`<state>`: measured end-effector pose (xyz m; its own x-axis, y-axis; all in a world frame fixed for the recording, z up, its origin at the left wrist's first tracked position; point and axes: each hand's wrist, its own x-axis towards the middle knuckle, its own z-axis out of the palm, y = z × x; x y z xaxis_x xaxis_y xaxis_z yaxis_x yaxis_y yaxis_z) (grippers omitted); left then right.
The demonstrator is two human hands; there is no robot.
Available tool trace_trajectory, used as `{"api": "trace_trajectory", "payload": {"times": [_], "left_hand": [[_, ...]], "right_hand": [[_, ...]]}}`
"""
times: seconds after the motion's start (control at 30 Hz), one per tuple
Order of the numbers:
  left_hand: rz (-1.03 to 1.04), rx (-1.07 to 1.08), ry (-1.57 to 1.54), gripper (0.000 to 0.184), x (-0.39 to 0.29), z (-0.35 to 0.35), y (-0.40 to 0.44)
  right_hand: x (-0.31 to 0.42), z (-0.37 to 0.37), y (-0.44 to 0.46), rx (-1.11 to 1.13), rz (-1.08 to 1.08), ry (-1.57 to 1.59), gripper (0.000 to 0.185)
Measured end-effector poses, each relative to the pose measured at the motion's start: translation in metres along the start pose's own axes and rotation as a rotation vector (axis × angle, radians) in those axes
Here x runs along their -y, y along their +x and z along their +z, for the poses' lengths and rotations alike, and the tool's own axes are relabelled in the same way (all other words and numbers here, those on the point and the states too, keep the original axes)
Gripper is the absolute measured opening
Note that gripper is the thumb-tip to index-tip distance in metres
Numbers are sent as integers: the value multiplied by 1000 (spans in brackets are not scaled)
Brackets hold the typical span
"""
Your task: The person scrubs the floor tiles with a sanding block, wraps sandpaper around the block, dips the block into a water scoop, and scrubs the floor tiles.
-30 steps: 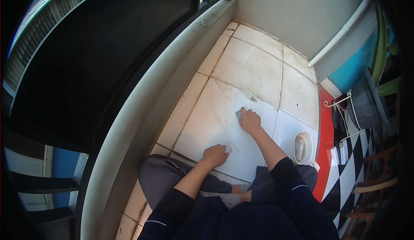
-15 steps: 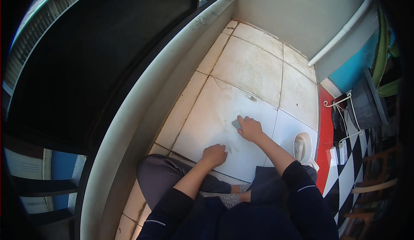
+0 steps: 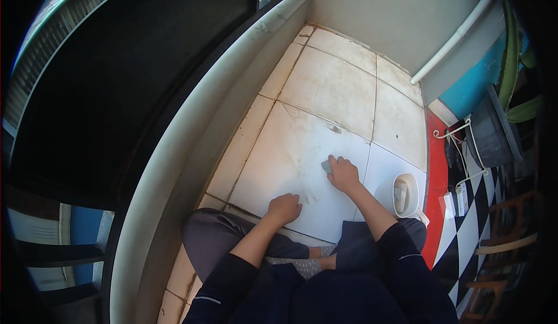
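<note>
My right hand [image 3: 344, 174] presses a small grey-green scouring pad [image 3: 325, 166] flat on a white floor tile [image 3: 273, 155]. The pad's edge shows past my fingertips; the rest is under the hand. Curled into a fist, my left hand [image 3: 284, 209] rests on the same tile, nearer my knee, with nothing visible in it. Grey smears mark the tile between and ahead of the hands, including a dark spot [image 3: 335, 130]. To the right of my right forearm stands a white dipper [image 3: 418, 192] with a handle and a pale object inside.
A low ledge [image 3: 174, 143] runs along the left, under a black gate panel [image 3: 145, 79]. Ahead is a grey wall [image 3: 395, 15] with a white pipe [image 3: 453, 36]. On the right are a red floor strip [image 3: 436, 178], a dark plant pot [image 3: 494, 132] and a white wire stand [image 3: 469, 126].
My right hand and the pad have slid a little to the right across the tile. My left hand stays almost in place. The view has shifted slightly.
</note>
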<state>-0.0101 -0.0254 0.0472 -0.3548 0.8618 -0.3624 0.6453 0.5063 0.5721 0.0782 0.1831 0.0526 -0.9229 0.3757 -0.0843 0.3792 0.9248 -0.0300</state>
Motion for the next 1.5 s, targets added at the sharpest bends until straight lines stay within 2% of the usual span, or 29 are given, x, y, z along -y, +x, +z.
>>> {"api": "trace_trajectory", "payload": {"times": [0.03, 0.1, 0.17, 0.23, 0.27, 0.33, 0.4, 0.5, 0.57, 0.63, 0.77, 0.83, 0.9, 0.97, 1.1, 1.17, 1.27, 1.3, 1.37, 1.43, 1.5], "left_hand": [[-1, -1, -2, 25, 1, -1, 1], [14, -24, -6, 25, 3, 2, 4], [21, -32, -15, 25, 4, 4, 4], [13, -2, 1, 25, 2, 2, 1], [12, -2, -1, 25, 3, 2, 1], [7, -9, -12, 26, 3, 1, 1], [14, -22, -15, 26, 2, 2, 3], [16, -23, -11, 26, 2, 4, 5], [16, -10, 3, 26, 4, 7, 2], [6, -15, -2, 26, 5, 4, 1], [-25, -22, 0, 23, 8, 6, 10], [-36, 2, 17, 23, 5, 4, 9], [-49, 47, 22, 22, 4, 0, 4], [-52, 72, 32, 23, 4, -3, 4], [-54, 35, 25, 24, 4, -4, 8], [-62, 35, 11, 24, 4, -5, 7], [-66, 53, 17, 24, 4, -6, 1], [-58, 15, 10, 22, 7, -1, 2], [-42, -33, 5, 22, 12, 3, 5], [-37, -46, 16, 22, 14, 4, 8], [-43, -51, 20, 22, 11, -1, 9]], "right_hand": [[8, -1, -4, -17, -80, -14, 52], [29, -11, -22, 159, -221, -23, 55], [19, -10, -20, 189, -145, -10, 57], [0, -5, -8, 100, 73, -1, 57], [-2, -7, -4, 127, 239, 36, 56], [10, -4, -17, 107, 172, 24, 55], [26, 1, -37, 105, -31, 41, 54], [11, -4, -32, 141, 26, 55, 54], [-6, -7, -11, 69, 222, 14, 52], [-1, -2, -12, 38, 175, -5, 54], [41, -7, -50, 179, -161, 38, 54], [31, -5, -44, 152, -50, 54, 51], [13, 2, -27, 25, 143, 45, 49], [18, 6, -29, -39, 170, 43, 48], [60, 5, -70, 86, -142, 60, 57], [48, 5, -62, 87, -50, 77, 56], [23, 10, -32, -7, 276, 90, 52], [24, 11, -36, -14, 279, 89, 52], [36, 14, -49, -45, 142, 47, 53], [49, 8, -73, 111, 21, 91, 56], [36, 8, -80, 105, -18, 71, 56]]}}
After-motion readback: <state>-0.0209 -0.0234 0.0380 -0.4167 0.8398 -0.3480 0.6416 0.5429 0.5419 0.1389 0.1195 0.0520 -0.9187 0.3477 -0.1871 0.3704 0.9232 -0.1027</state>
